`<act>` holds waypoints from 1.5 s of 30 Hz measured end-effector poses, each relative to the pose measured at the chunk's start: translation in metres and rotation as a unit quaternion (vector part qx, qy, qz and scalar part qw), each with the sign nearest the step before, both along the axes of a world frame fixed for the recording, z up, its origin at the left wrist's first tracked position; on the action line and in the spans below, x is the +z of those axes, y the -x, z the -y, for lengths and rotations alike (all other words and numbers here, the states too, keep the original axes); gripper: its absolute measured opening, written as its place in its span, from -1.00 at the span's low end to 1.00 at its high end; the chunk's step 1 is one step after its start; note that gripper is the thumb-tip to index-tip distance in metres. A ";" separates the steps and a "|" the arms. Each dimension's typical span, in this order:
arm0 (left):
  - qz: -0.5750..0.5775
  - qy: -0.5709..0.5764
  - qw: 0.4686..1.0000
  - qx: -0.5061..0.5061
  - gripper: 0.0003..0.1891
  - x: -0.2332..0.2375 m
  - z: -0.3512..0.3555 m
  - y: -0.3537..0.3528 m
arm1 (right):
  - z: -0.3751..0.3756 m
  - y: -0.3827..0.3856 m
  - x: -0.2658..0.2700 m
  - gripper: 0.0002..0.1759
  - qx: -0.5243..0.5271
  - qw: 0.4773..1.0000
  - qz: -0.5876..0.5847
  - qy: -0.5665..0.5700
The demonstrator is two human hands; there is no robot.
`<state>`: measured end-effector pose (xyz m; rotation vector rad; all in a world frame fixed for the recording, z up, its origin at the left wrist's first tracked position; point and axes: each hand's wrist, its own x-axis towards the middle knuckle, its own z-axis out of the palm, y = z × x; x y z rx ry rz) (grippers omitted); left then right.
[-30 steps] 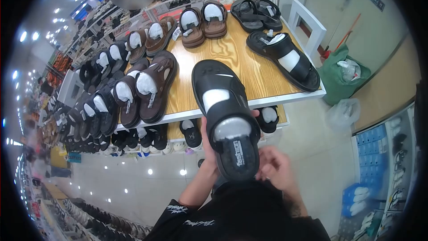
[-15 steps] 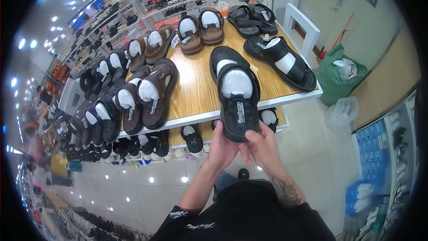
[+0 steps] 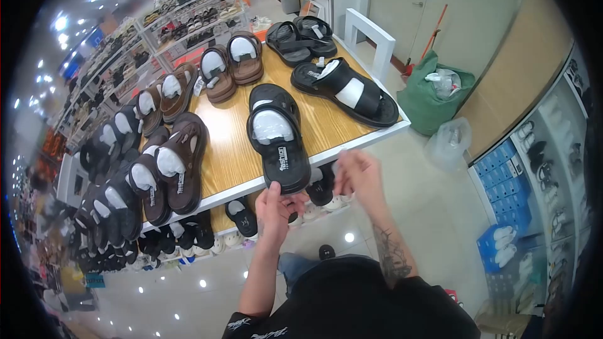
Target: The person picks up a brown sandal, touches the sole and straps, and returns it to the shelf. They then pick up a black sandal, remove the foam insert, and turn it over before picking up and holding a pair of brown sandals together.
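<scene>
A black sandal (image 3: 286,164) with white padding under its strap points away from me over the table's front edge. My left hand (image 3: 276,210) grips its heel, thumb on top and fingers underneath. Whether the toe rests on the wood cannot be made out. My right hand (image 3: 361,179) is off to the right, touching no sandal, its fingers loosely bent and somewhat apart. Beyond it, another black sandal (image 3: 370,107) lies at the table's right corner.
The wooden display table (image 3: 229,144) has a white edge. Brown sandals (image 3: 245,56) and dark brown sandals (image 3: 182,163) stand on it, with more footwear on a lower shelf. A green bag (image 3: 418,103) and a clear plastic bag (image 3: 449,144) sit on the floor at right.
My right hand has let go of the black sandal and moved away to the right. My left hand still holds the heel. The view has shifted, so the table appears further left.
</scene>
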<state>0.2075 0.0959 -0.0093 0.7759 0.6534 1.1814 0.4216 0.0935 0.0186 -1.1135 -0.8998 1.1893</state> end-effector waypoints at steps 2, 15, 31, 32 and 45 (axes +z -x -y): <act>-0.009 -0.010 1.000 0.002 -0.55 0.000 -0.002 -0.001 | -0.009 -0.027 -0.001 -0.66 -0.100 0.994 0.034 -0.034; -0.072 0.024 0.997 0.015 -0.50 0.007 -0.005 0.010 | -0.044 -0.091 0.019 -0.45 -0.230 0.970 0.063 -0.039; -0.026 0.031 0.991 -0.125 0.02 -0.009 0.010 -0.002 | 0.015 -0.148 0.018 -0.79 -0.183 0.955 -0.175 -0.152; 0.001 0.059 0.982 -0.180 0.00 -0.012 0.018 -0.011 | 0.023 -0.155 0.016 -0.76 -0.177 0.959 -0.168 -0.146; 0.361 0.348 0.759 -0.416 -0.14 -0.013 0.065 -0.041 | 0.025 -0.114 -0.017 -0.70 0.089 0.995 0.034 -0.008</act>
